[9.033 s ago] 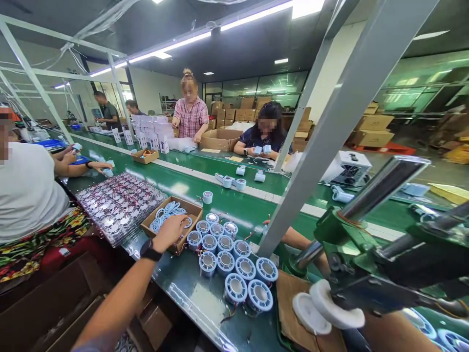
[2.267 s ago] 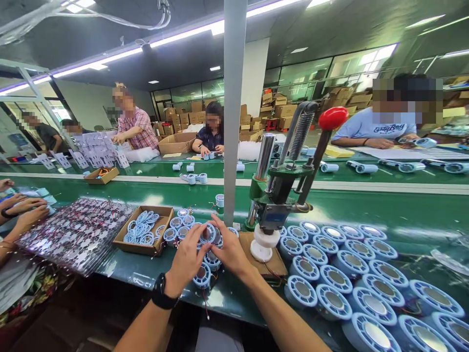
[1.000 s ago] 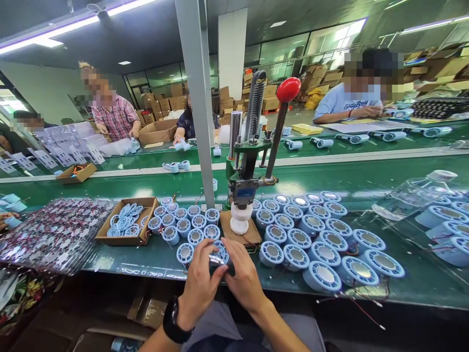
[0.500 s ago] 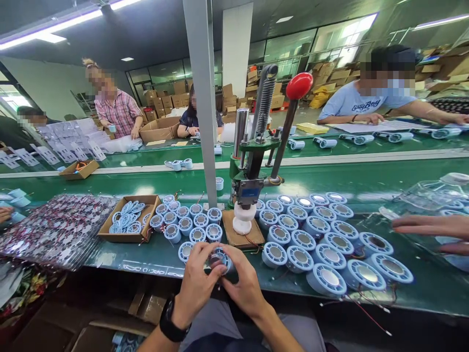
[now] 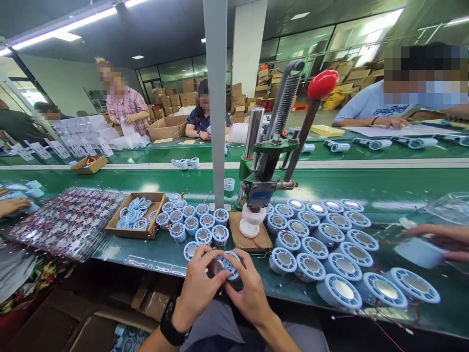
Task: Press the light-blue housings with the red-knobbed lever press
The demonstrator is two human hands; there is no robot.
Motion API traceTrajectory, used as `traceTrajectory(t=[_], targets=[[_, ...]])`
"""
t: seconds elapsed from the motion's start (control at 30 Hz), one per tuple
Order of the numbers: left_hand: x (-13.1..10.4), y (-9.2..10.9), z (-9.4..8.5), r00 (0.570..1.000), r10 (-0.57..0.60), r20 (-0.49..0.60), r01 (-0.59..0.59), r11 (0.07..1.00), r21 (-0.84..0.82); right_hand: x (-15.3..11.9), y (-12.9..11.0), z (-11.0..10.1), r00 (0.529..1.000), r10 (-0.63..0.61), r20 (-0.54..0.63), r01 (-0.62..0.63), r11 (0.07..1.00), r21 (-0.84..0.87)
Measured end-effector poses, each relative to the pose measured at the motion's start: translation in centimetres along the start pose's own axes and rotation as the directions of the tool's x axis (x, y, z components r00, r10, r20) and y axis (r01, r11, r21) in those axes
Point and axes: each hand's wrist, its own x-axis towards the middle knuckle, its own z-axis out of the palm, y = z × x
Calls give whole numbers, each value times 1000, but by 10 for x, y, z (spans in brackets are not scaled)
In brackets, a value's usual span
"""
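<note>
Both hands meet at the table's front edge around one light-blue round part (image 5: 230, 264) with a ringed top. My left hand (image 5: 201, 277) pinches its left side, the thumb reaching across the top. From the right, my right hand (image 5: 249, 288) curls its fingers around the same part. Beyond the hands stands a hand press (image 5: 261, 188) with a red knob, its white round tip over a white disc on a brown board (image 5: 238, 237). Similar blue parts stand left (image 5: 190, 250) and right (image 5: 311, 266) of the press.
An open carton (image 5: 137, 233) holds loose blue rings. Stacked wired boards (image 5: 66, 220) lie farther left. A grey post (image 5: 216, 107) rises behind the table. At the right, another person's hand (image 5: 439, 234) holds a blue part (image 5: 419, 252). People sit or stand across the belt.
The view has shifted, so the scene sits farther right. Both my hands still hold the blue part. The other person's hand at the right now has a blue part in it.
</note>
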Motion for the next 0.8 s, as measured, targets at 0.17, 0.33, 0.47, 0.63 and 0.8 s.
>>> traceTrajectory(t=[0.17,0.33,0.47,0.63,0.8], targets=[[1,1,0,987,-146,73,153,982,-112,1,2,1,995,91,-41,-92,995,-47],[-3,0,-2,981,-173,84,192,908,-372,-6,20,6,991,135,-3,-135,988,-71],[-1,0,-11,966,-260,14,221,791,-570,-17,38,8,987,150,-61,-155,984,-84],[0,-16,-17,953,-289,-88,177,770,-612,-25,54,12,981,186,-63,-188,981,-40],[-7,-33,-19,931,-336,-145,196,793,-578,-31,60,13,962,272,-28,-272,962,11]])
